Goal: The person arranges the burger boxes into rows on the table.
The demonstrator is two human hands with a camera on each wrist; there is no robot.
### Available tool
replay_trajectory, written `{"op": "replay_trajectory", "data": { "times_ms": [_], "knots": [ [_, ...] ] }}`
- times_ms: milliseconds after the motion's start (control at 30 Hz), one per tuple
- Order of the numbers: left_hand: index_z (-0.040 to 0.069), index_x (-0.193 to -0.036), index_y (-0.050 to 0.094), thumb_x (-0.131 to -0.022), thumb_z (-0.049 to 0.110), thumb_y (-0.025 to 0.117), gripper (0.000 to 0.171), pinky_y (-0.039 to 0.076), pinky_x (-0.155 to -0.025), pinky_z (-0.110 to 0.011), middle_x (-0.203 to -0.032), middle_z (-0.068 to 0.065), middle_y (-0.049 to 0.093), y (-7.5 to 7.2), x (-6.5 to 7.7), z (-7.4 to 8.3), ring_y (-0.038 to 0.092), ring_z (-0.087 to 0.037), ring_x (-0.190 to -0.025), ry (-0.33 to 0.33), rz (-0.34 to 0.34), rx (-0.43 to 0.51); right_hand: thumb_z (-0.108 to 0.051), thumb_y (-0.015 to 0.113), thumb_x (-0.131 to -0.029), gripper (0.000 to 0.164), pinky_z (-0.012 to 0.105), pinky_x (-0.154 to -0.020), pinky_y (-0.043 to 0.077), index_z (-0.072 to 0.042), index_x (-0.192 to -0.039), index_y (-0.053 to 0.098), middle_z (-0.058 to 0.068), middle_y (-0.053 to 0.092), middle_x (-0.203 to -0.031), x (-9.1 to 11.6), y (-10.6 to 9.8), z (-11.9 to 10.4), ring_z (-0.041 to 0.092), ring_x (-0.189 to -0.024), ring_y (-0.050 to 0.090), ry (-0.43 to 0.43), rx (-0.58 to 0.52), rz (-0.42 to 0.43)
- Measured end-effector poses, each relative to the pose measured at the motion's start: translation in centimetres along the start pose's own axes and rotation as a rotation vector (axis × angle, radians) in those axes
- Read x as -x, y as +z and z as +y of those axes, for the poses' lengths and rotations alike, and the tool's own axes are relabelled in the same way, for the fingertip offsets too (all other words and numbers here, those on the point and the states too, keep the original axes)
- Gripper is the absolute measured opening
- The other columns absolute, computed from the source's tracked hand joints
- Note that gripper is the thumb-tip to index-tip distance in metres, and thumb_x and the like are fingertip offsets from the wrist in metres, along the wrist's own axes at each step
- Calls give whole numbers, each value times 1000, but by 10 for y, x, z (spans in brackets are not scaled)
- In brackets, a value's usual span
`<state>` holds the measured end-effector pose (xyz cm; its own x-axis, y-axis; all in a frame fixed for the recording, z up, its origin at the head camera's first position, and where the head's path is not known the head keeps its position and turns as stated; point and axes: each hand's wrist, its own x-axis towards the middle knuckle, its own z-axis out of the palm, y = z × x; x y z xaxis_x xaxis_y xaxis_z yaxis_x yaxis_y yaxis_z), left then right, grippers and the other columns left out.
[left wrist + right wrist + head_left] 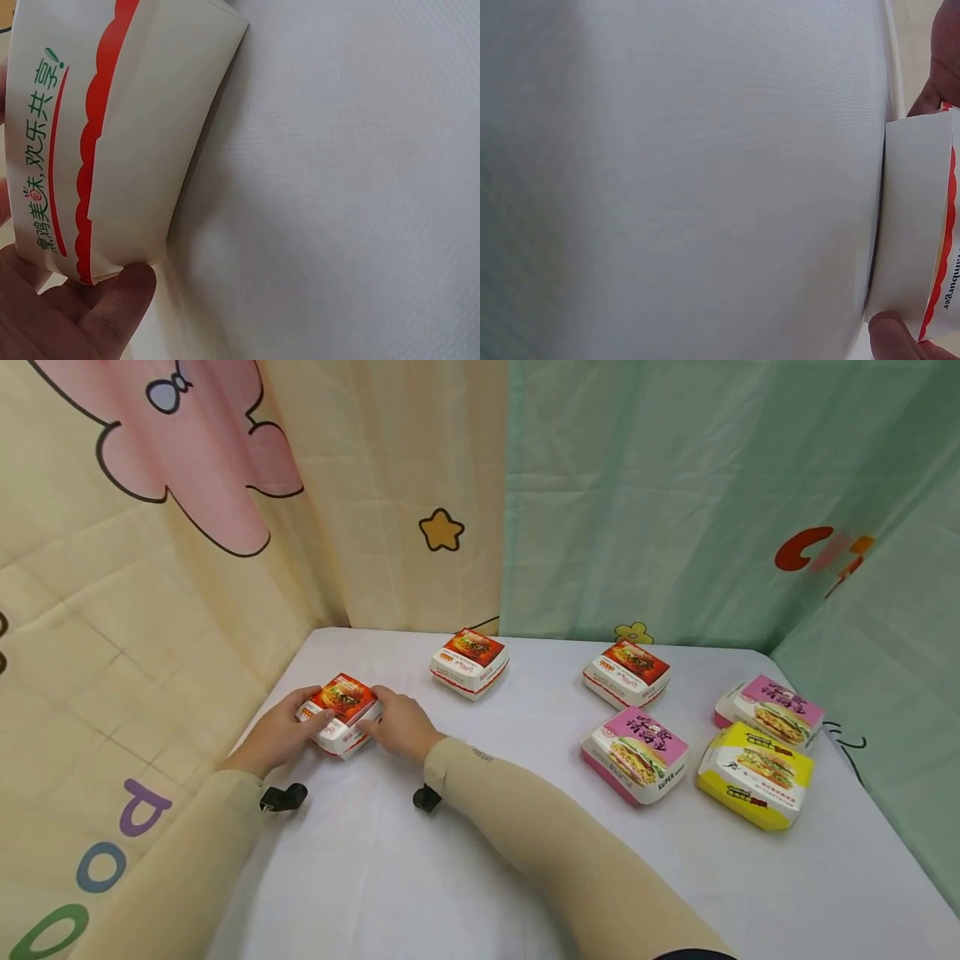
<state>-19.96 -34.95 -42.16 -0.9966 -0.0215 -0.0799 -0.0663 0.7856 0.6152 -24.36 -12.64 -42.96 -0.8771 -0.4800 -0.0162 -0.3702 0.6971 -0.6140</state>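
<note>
You are holding a red-topped burger box [345, 703] between both hands, near the far left corner of a white table [412, 885]. Your left hand [281, 733] is gripping the box's left side and your right hand [405, 724] is gripping its right, fingers and thumbs curling about it. In both wrist views, its lower edge is lying close to the cloth; whether the whole base is touching, I cannot tell.

A second red-topped box [470, 664] is sitting beyond your right hand, near the far edge. Farther right, a third red-topped box [627, 674] is sitting just behind a pink box [636, 754]. Toward the right edge, another pink box [771, 714] is sitting close behind a yellow box [756, 775]. Beige sleeves [555, 835] are covering your arms.
</note>
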Motion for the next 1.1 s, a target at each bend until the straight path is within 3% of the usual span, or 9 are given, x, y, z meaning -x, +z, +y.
{"op": "replay_trajectory", "data": {
  "times_ms": [467, 633, 833, 1000, 1100],
  "knots": [
    [9, -163, 38, -104, 55, 58, 78, 39, -113, -67, -159, -31, 45, -4, 4, 4, 46, -48, -141, 7, 10, -5, -43, 72, -100, 67, 35, -111, 51, -20, -158, 47, 2, 64, -149, 2, -4, 2, 19, -132, 62, 42, -82, -2],
    [9, -162, 39, -104, 54, 59, 77, 48, -98, -54, -155, -29, 50, -6, 5, 6, 54, -43, -124, 22, 12, -9, -42, 73, -99, 67, 34, -105, 54, -20, -158, 48, 2, 66, -145, 5, -10, 3, 16, -118, 65, 42, -120, 4],
    [11, -163, 39, -103, 54, 62, 77, 44, -86, -37, -150, -25, 55, -6, 7, 13, 55, -36, -113, 23, 12, 8, -42, 74, -98, 68, 30, -88, 54, -22, -158, 48, 2, 68, -139, 9, -21, 6, 12, -96, 61, 46, -150, 3],
    [11, -163, 39, -102, 54, 63, 78, 43, -83, -35, -148, -23, 56, -4, 10, 22, 55, -34, -109, 37, 4, 7, -43, 75, -98, 70, 30, -87, 53, -23, -159, 47, 2, 70, -133, 14, -31, 11, 12, -97, 61, 52, -142, -14],
    [12, -163, 39, -102, 53, 64, 78, 43, -83, -35, -149, -23, 56, -2, 13, 29, 55, -33, -108, 44, -4, 4, -43, 75, -98, 71, 32, -91, 54, -24, -160, 46, 2, 67, -140, 19, -39, 14, 14, -102, 60, 56, -128, -27]
  ]
}}
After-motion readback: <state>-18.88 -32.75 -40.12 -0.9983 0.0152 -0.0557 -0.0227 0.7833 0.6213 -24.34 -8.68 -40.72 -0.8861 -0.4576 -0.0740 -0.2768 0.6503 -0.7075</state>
